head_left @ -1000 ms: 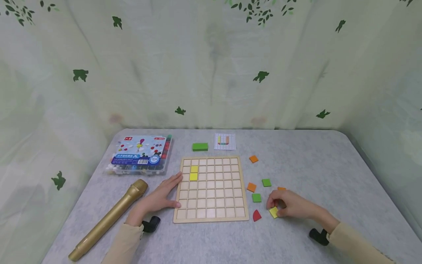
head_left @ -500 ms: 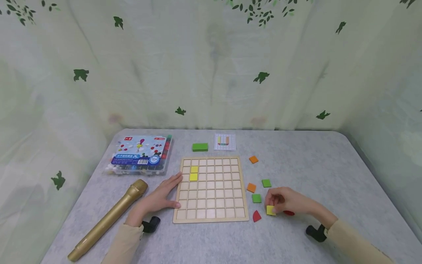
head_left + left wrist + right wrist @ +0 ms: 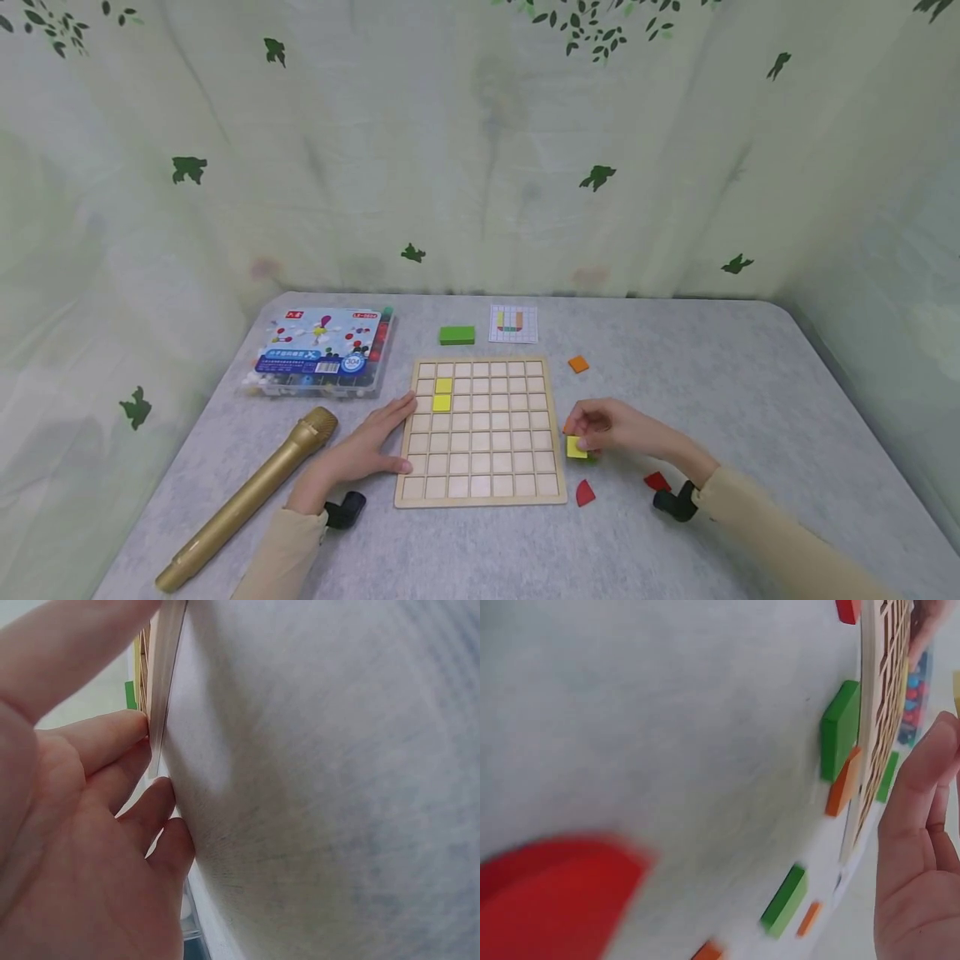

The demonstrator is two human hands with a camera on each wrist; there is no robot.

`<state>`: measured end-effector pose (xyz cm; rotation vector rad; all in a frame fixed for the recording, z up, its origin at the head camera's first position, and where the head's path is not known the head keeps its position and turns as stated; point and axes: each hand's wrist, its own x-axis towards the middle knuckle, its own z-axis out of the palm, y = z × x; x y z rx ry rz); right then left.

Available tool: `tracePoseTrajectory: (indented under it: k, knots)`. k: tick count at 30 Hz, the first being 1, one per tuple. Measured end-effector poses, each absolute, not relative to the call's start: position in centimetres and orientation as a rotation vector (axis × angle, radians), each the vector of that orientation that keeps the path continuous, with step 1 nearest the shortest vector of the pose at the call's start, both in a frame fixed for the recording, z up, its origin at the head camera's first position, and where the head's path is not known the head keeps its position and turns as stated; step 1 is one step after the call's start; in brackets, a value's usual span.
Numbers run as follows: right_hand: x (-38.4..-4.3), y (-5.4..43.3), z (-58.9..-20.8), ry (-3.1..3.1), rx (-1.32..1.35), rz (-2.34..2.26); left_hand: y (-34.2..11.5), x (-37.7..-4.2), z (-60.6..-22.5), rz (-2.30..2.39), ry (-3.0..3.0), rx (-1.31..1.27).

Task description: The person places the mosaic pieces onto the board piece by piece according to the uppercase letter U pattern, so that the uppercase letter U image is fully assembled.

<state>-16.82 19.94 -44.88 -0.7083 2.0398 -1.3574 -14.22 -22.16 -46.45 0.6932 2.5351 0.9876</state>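
My right hand [image 3: 626, 429] pinches a yellow square tile [image 3: 577, 447] between thumb and fingers, just off the right edge of a wooden grid board [image 3: 480, 440]. In the right wrist view, only a corner of that tile [image 3: 957, 690] shows past the fingertips. Two other yellow tiles [image 3: 442, 394] sit one above the other in the board's second column. With fingers extended, my left hand [image 3: 360, 446] rests against the board's left edge. The left wrist view has its fingertips touching the board's rim [image 3: 159, 697].
Right of the board lie red quarter-round pieces [image 3: 585, 493], orange tiles [image 3: 578, 364] and green tiles [image 3: 841, 727], some hidden by the hand. Behind it are a green block [image 3: 457, 335] and a pattern card [image 3: 513, 324]. A plastic kit box [image 3: 318, 352] and gold microphone [image 3: 247, 500] lie left.
My right hand has brought the yellow tile left and up toward the board, raising it above a green tile. A red piece behind the hand is uncovered. The left hand stays put.
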Motion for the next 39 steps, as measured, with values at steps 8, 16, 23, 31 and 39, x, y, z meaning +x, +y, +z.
tracePoseTrajectory:
  k: [8, 16, 23, 31, 39]
  knots:
    - [-18.3, 15.7, -44.6, 2.049, -0.670, -1.348, -22.2, -14.2, -46.6, 0.992, 2.540, 0.700]
    - [-19.6, 12.1, -44.2, 2.007, -0.750, -1.375, -22.1, -14.2, -46.3, 1.010, 2.556, 0.733]
    - [-20.5, 8.9, -44.2, 2.003, -0.781, -1.344, -22.0, -14.1, -46.1, 1.003, 2.551, 0.717]
    - [-21.8, 5.3, -44.5, 2.058, -0.831, -1.304, -21.9, -14.1, -46.1, 1.014, 2.549, 0.707]
    - [-22.2, 2.5, -44.7, 2.206, -0.802, -1.199, -22.0, -14.3, -46.6, 0.997, 2.545, 0.707]
